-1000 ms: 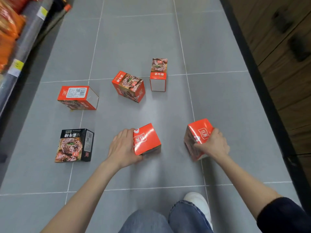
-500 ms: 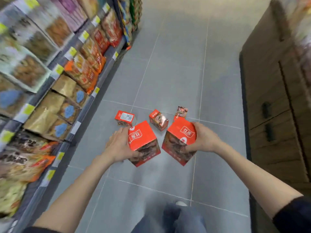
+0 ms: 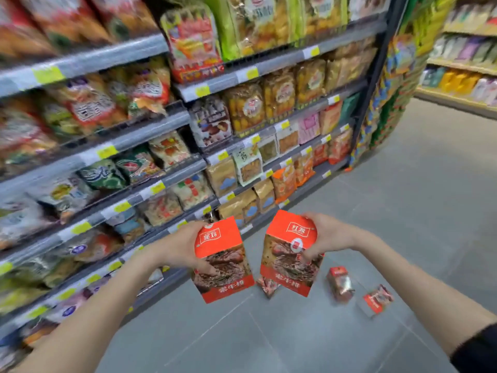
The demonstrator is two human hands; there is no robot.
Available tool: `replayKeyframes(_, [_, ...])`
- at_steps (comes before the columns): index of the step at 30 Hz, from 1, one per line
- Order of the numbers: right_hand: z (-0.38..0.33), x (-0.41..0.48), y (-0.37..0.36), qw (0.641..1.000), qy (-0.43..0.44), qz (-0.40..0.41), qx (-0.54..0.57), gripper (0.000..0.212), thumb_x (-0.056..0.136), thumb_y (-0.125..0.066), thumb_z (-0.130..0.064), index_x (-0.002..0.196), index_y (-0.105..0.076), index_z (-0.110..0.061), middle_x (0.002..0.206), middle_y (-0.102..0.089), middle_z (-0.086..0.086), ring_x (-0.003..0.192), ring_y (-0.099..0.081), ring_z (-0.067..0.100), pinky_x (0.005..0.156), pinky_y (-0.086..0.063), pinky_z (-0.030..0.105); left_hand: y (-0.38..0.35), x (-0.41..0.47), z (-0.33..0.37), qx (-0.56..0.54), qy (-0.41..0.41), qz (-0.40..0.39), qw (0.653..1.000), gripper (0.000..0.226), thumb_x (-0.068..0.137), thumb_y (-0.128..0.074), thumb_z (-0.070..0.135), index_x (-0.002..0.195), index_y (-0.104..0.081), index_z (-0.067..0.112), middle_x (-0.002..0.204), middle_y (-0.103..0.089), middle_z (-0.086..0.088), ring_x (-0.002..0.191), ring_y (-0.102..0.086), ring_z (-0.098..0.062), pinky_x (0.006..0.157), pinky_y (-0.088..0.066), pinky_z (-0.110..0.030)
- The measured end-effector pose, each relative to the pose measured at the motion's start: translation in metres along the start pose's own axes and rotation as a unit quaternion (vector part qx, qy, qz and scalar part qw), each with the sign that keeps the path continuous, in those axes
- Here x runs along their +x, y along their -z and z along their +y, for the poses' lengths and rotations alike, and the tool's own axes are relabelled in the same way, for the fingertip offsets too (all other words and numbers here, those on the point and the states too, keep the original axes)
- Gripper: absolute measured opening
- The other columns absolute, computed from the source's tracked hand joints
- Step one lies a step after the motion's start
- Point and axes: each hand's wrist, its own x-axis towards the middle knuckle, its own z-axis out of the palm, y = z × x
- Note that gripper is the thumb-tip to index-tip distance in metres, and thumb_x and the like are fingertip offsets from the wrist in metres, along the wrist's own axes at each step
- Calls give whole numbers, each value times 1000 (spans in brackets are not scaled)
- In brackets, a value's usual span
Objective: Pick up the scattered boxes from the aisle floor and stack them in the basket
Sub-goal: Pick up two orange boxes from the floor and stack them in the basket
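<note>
The left hand [image 3: 180, 246] is closed around one red cardboard meat-picture box [image 3: 223, 261] and the right hand [image 3: 326, 235] around its twin [image 3: 291, 254], both upright at twelve o'clock. The basket is out of view; three boxes lie on the grey tile floor [image 3: 269, 340] at two o'clock.

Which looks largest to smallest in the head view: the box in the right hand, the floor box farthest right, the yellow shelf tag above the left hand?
1. Held box, nearest the camera
2. Floor box
3. Shelf tag

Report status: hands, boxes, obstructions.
Left hand grips one red box; right hand grips another. Three boxes on floor. Basket not visible.
</note>
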Motion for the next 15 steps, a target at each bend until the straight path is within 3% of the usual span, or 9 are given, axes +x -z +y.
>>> replayKeyframes(2, [-39,6,-7,997,62,-32,-40,85,58,-86,-24,127,-37,-12,110,-54,1,101,-55,18,89,-47,30,1,-50,-18,-19,51,42,998,93,59,-83,46,131,-28,24,116,-39,7,107,-43,-10,88,-38,-22])
replayKeyframes(6, [-120,7,-33,970,177,-123,-112,89,61,-85,-26,132,-34,-15,108,-51,-4,97,-53,14,79,-45,25,-15,-163,-45,-71,158,103,979,94,60,-84,41,133,-28,22,117,-40,9,106,-44,-8,87,-37,-21])
replayKeyframes(8, [-164,2,-55,950,222,-162,-147,93,61,-85,-28,135,-30,-17,111,-49,-4,100,-52,13,82,-45,25,-26,-224,-55,-95,217,134,962,95,62,-84,38,135,-26,22,117,-38,9,107,-42,-8,87,-35,-20])
replayKeyframes(15, [-322,-48,-173,837,398,-278,-254,98,59,-85,-31,137,-26,-19,121,-46,-2,108,-51,15,95,-47,34,-96,-435,-81,-149,408,223,873,95,56,-85,43,131,-33,17,122,-47,4,108,-48,-12,94,-44,-27])
